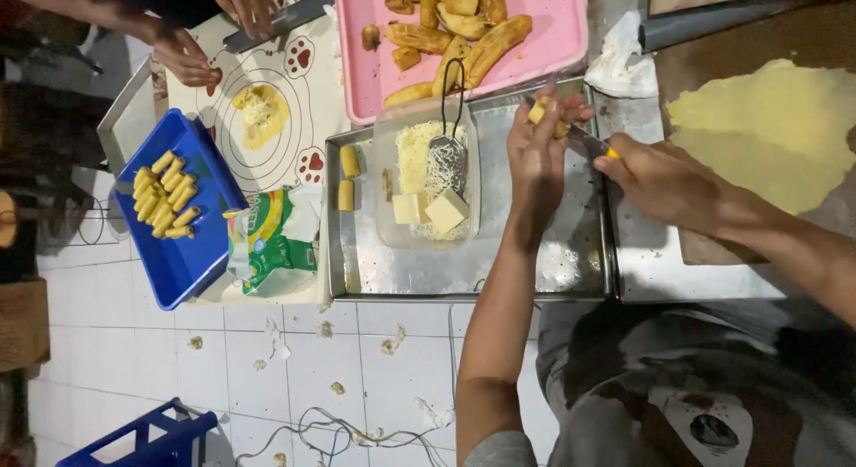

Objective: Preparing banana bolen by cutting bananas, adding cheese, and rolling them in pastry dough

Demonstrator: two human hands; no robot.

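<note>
Closest to the lens, the left hand (537, 146) is raised over the metal tray (571, 271), its fingers pinched around a small piece of banana (546, 115) so that the piece is steadied in the air rather than on a board. A knife (580, 139) is gripped in the closed right hand (664, 177), and its blade is laid against the banana piece, just beside the left fingertips; the cut is thus supported from both sides.

Beside them on the same tray, a clear plastic tub (426, 177) is set, filled with grated cheese, two cheese blocks and a small metal scoop, near enough to be reached. Two cut banana pieces (348, 177) are laid at the tray's far left end. Above the tray, a pink tray (553, 48) is loaded with peeled banana halves.

Further off, a blue tray (192, 262) is stocked with finished yellow rolls in a tight cluster. Next to it, a paw-print mat (285, 119) carries a filled wrapper under another person's hands (187, 57). A sheet of yellow dough (776, 132) is spread at the right.
</note>
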